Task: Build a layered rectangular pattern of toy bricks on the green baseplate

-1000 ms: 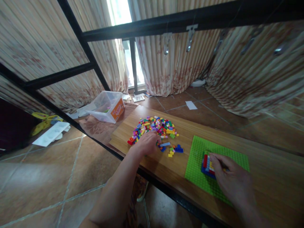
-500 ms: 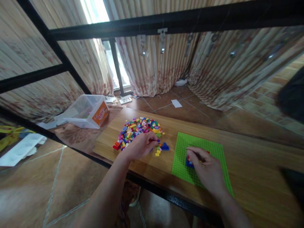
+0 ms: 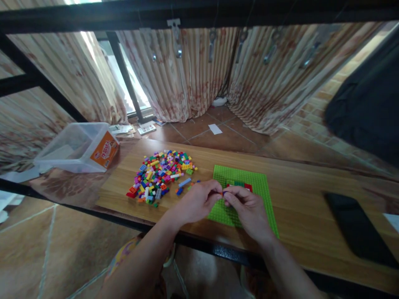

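My left hand [image 3: 199,201] and my right hand [image 3: 247,209] meet over the left part of a green studded baseplate [image 3: 266,199]. Both are closed in a pinch, fingertips almost touching. Between them shows a tiny dark blue toy brick [image 3: 225,193] with a bit of orange beside it; the fingers hide most of it. Behind my right hand, red and green bricks [image 3: 239,183] sit on the baseplate, partly covered by the fingers. To the left lies a heap of small multicoloured bricks [image 3: 163,170], with a few loose ones near my left hand.
A clear plastic box [image 3: 73,155] with an orange label stands beyond the table's left end. On the wooden table [image 3: 299,203], a black phone-like slab [image 3: 358,226] lies at the right. A black metal bar [image 3: 199,18] with hanging clips crosses above. Curtains hang behind.
My left hand has moved right from the brick heap to the baseplate. My right hand has come off the bricks there and meets it. The camera view has turned right.
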A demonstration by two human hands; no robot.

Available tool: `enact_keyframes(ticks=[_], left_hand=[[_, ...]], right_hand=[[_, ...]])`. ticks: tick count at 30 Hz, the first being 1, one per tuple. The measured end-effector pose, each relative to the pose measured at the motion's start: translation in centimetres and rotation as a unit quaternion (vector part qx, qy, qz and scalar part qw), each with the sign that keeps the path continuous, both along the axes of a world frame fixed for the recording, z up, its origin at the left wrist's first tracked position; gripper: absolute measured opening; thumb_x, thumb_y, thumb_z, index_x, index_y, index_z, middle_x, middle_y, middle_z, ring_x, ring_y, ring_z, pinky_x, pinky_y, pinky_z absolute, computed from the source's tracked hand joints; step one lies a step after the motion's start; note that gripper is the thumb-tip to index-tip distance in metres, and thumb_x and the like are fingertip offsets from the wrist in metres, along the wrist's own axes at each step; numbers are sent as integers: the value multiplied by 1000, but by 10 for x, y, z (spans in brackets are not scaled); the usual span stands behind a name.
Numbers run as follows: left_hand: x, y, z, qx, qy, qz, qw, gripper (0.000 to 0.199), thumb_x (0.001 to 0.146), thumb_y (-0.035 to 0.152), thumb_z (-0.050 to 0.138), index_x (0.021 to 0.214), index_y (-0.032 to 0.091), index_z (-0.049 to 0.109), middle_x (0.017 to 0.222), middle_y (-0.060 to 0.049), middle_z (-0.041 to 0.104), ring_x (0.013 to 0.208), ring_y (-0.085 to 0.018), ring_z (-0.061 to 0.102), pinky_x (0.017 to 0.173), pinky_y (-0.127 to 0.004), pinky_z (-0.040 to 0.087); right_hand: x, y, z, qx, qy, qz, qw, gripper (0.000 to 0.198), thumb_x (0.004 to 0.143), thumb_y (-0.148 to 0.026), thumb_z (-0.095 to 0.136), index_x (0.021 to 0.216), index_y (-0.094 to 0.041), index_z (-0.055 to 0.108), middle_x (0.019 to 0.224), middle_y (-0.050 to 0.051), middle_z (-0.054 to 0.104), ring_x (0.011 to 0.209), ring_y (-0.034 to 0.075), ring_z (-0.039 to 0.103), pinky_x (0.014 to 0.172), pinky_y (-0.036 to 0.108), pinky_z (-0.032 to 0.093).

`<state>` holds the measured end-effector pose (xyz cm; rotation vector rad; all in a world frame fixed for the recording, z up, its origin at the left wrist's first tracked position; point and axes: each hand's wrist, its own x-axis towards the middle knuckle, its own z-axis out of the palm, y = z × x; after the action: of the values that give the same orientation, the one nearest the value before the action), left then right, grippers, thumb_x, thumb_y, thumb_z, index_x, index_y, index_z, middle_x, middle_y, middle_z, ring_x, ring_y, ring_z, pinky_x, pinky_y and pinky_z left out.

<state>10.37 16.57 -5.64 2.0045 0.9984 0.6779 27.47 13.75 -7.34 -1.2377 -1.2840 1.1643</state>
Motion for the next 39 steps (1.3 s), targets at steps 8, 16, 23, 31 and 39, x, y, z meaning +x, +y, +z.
enact_keyframes(ticks=[8,16,23,31,39], left_hand=[[6,3,-2,-2,9,4,1000,12,93,21,47,87,17,56,76,1,56,69,-12,51,64,-23,39],[15,13,-11,-3,12,15,1000,11,91,21,50,86,17,59,75,1,58,69,-12,53,64,-23,40],[22,16,-15,6,16,16,1000,10,91,20,50,87,17,59,77,1,61,71,-12,56,67,-23,41],[24,20,-20,6,29,28,999,12,90,20,50,86,17,61,75,0,62,69,-12,55,63,-22,41],[26,23,-24,11,36,42,998,11,89,19,52,83,16,61,72,1,61,66,-12,54,61,-22,39]], right_hand=[[36,-1,4,-85,190,-51,977,17,73,-36,79,83,-23,74,77,1,72,63,11,63,63,26,54],[73,0,7,-131,241,-63,959,22,71,-30,80,91,-24,77,80,1,72,62,9,63,65,23,58],[76,2,9,-163,260,-69,949,23,71,-29,79,93,-23,76,81,0,71,65,8,62,65,19,56],[82,3,0,-183,137,-117,966,32,60,-35,83,85,-17,74,65,-1,66,51,7,54,49,20,47],[84,4,-7,-230,30,-110,966,31,56,-37,80,74,-15,66,57,-1,63,45,7,53,42,19,42]])
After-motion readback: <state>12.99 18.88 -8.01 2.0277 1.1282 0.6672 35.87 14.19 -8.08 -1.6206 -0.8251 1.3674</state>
